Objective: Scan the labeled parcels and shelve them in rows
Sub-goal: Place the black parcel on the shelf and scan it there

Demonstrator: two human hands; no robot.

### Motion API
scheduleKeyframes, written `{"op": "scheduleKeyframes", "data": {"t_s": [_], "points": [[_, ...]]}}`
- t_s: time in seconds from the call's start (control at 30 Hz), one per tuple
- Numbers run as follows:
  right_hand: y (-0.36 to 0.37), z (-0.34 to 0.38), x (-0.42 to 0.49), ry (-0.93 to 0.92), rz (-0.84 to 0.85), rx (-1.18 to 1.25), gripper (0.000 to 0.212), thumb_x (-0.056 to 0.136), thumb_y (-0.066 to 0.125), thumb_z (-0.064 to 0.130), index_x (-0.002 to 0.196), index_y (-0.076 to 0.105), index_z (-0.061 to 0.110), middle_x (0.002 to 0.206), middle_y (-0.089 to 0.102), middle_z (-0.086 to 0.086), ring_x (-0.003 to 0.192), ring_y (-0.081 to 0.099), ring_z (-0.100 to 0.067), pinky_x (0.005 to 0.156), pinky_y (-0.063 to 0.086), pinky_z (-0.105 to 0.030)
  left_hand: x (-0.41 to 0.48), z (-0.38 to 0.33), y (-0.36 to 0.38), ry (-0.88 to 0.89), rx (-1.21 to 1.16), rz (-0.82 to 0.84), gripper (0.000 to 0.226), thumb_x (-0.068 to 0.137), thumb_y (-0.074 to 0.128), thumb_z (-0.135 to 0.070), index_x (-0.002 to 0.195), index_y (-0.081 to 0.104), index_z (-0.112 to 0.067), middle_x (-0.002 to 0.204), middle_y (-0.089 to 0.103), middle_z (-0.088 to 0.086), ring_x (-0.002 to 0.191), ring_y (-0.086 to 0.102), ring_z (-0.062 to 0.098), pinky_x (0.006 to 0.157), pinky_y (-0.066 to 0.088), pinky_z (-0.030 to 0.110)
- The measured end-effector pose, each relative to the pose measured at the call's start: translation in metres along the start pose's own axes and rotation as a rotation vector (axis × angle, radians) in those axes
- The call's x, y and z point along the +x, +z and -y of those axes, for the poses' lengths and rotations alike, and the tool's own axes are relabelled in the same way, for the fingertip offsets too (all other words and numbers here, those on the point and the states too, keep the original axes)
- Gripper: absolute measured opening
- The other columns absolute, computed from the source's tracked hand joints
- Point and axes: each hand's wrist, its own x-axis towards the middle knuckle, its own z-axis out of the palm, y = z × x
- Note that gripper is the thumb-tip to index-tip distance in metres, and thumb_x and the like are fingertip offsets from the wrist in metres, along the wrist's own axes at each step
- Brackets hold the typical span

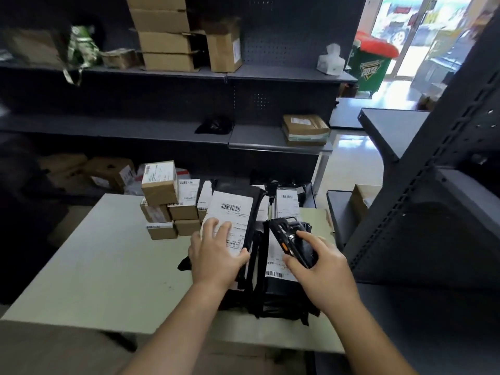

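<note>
A black mailer bag with a white barcode label (233, 212) stands tilted at the middle of the pale table (108, 266). My left hand (216, 255) holds it, fingers spread on the label and thumb hooked round its lower right edge. My right hand (322, 263) grips a black handheld scanner (290, 239) just right of it, above another black labelled bag (278, 277) lying flat. Several small labelled cardboard boxes (167, 204) are stacked at the table's far left. More labelled bags (288, 204) stand behind.
Dark metal shelving (162, 131) runs behind the table, with cardboard boxes (167, 36) on the upper shelf and one box (305, 129) on the middle shelf. A second shelf unit (433, 198) stands close on the right. An open doorway (405, 36) is far right.
</note>
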Motion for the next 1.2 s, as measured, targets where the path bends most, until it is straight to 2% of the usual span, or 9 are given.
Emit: {"op": "scheduleKeyframes", "data": {"t_s": [0.17, 0.23, 0.37, 0.43, 0.57, 0.67, 0.9, 1.1, 1.2], "points": [[-0.048, 0.046, 0.008, -0.103, -0.121, -0.004, 0.053, 0.078, 0.072, 0.052, 0.128, 0.058, 0.042, 0.114, 0.055, 0.025, 0.106, 0.052, 0.000, 0.087, 0.045, -0.023, 0.030, -0.044, -0.057, 0.135, -0.100, -0.197, 0.067, 0.076, 0.070, -0.051, 0.137, 0.051, -0.031, 0.148, 0.029, -0.006, 0.134, 0.027, 0.026, 0.112, 0.030, 0.047], [-0.067, 0.065, 0.010, -0.134, -0.150, -0.017, 0.053, 0.078, 0.070, 0.052, 0.129, 0.057, 0.043, 0.107, 0.052, 0.026, 0.103, 0.052, -0.002, 0.084, 0.046, -0.025, 0.041, -0.059, -0.075, 0.163, -0.117, -0.248, 0.066, 0.077, 0.070, -0.051, 0.138, 0.051, -0.031, 0.149, 0.028, -0.007, 0.134, 0.026, 0.027, 0.112, 0.030, 0.049], [-0.098, 0.097, 0.008, -0.194, -0.174, -0.035, 0.051, 0.082, 0.069, 0.050, 0.131, 0.054, 0.046, 0.102, 0.050, 0.026, 0.090, 0.050, 0.003, 0.069, 0.038, -0.012, 0.055, -0.079, -0.103, 0.219, -0.146, -0.368, 0.064, 0.077, 0.071, -0.051, 0.135, 0.054, -0.030, 0.147, 0.030, -0.006, 0.130, 0.030, 0.029, 0.108, 0.034, 0.052], [-0.108, 0.110, 0.006, -0.221, -0.191, -0.053, 0.053, 0.083, 0.068, 0.050, 0.133, 0.053, 0.045, 0.106, 0.050, 0.025, 0.092, 0.050, 0.001, 0.072, 0.041, -0.015, 0.059, -0.089, -0.113, 0.249, -0.164, -0.408, 0.062, 0.076, 0.073, -0.050, 0.133, 0.056, -0.030, 0.147, 0.031, -0.005, 0.129, 0.031, 0.030, 0.107, 0.035, 0.052], [-0.121, 0.127, 0.001, -0.258, -0.257, -0.113, 0.055, 0.082, 0.067, 0.052, 0.134, 0.053, 0.044, 0.114, 0.054, 0.021, 0.103, 0.054, -0.006, 0.086, 0.050, -0.029, 0.062, -0.106, -0.125, 0.308, -0.196, -0.459, 0.061, 0.075, 0.074, -0.049, 0.130, 0.058, -0.030, 0.145, 0.031, -0.005, 0.129, 0.031, 0.028, 0.107, 0.036, 0.052], [-0.126, 0.134, -0.001, -0.268, -0.278, -0.125, 0.054, 0.080, 0.066, 0.054, 0.132, 0.053, 0.046, 0.115, 0.055, 0.021, 0.105, 0.055, -0.005, 0.086, 0.053, -0.033, 0.066, -0.113, -0.134, 0.314, -0.232, -0.494, 0.060, 0.074, 0.074, -0.050, 0.130, 0.058, -0.031, 0.145, 0.032, -0.006, 0.128, 0.031, 0.027, 0.105, 0.037, 0.053], [-0.137, 0.139, -0.003, -0.289, -0.270, -0.227, 0.057, 0.082, 0.062, 0.057, 0.137, 0.048, 0.049, 0.123, 0.050, 0.021, 0.111, 0.051, -0.006, 0.087, 0.051, -0.030, 0.076, -0.108, -0.149, 0.316, -0.235, -0.536, 0.061, 0.075, 0.074, -0.048, 0.130, 0.057, -0.030, 0.145, 0.031, -0.007, 0.129, 0.029, 0.027, 0.106, 0.037, 0.053], [-0.140, 0.147, -0.011, -0.310, -0.224, -0.329, 0.056, 0.084, 0.061, 0.057, 0.137, 0.045, 0.054, 0.132, 0.046, 0.020, 0.121, 0.045, -0.009, 0.086, 0.042, -0.025, 0.079, -0.106, -0.152, 0.321, -0.194, -0.557, 0.059, 0.074, 0.074, -0.047, 0.129, 0.058, -0.030, 0.145, 0.032, -0.005, 0.129, 0.031, 0.030, 0.106, 0.036, 0.053], [-0.141, 0.150, -0.017, -0.327, -0.205, -0.373, 0.058, 0.083, 0.059, 0.059, 0.139, 0.042, 0.055, 0.138, 0.043, 0.019, 0.124, 0.044, -0.009, 0.091, 0.043, -0.026, 0.080, -0.106, -0.151, 0.322, -0.177, -0.562, 0.060, 0.075, 0.074, -0.048, 0.129, 0.058, -0.030, 0.145, 0.033, -0.005, 0.130, 0.032, 0.034, 0.106, 0.036, 0.056]]}}
